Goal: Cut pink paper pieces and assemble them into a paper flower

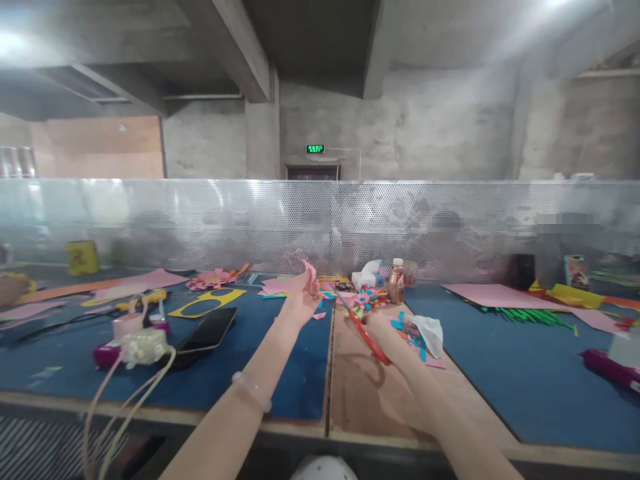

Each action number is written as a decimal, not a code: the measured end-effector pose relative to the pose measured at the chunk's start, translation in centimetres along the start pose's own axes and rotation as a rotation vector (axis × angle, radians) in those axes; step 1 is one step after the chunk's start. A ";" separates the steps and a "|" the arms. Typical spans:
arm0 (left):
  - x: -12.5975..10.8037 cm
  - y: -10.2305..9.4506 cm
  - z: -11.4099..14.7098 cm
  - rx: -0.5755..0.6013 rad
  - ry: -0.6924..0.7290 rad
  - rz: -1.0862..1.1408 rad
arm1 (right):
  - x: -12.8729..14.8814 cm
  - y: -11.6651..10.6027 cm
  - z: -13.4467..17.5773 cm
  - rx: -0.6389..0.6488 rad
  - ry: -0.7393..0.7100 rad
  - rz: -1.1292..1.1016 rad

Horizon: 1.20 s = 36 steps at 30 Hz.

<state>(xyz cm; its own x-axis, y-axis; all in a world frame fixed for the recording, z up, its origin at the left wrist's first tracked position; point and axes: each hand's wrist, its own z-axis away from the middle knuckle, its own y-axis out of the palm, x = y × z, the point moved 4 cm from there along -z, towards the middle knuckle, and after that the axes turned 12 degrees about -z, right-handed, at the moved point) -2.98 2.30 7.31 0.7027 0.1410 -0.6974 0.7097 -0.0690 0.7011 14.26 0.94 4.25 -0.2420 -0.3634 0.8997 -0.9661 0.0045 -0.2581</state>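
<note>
My left hand (301, 301) is raised over the blue mat, its fingers closed on a small pink paper piece (311, 271) that sticks up above them. My right hand (379, 327) grips scissors with red-orange handles (369, 340); their blades point up and left toward my left hand. A few pink and blue scraps (319, 315) lie just under my left hand. Beyond my right hand is a pile of multicoloured cut pieces (367, 299), and blue and pink offcuts (416, 339) lie to its right, partly under a crumpled white tissue (431, 333).
A power strip with plugs and cables (143, 343) and a black phone (207, 331) sit on the left. Yellow sheet with round holes (209, 303), pink sheets (505, 295), green strips (533, 316) and a bottle (397, 283) lie about. A perforated metal partition (240, 227) closes the back.
</note>
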 end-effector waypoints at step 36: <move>3.9 -3.0 -2.6 0.185 0.056 -0.900 | -1.1 1.6 -3.7 -0.009 -0.199 0.383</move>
<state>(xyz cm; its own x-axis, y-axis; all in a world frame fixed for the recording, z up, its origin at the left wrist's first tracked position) -2.49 5.63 2.90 -0.1182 0.2652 -0.9569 0.9878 -0.0666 -0.1405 12.60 4.76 4.16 -0.5619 -0.5069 0.6537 -0.8109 0.1818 -0.5562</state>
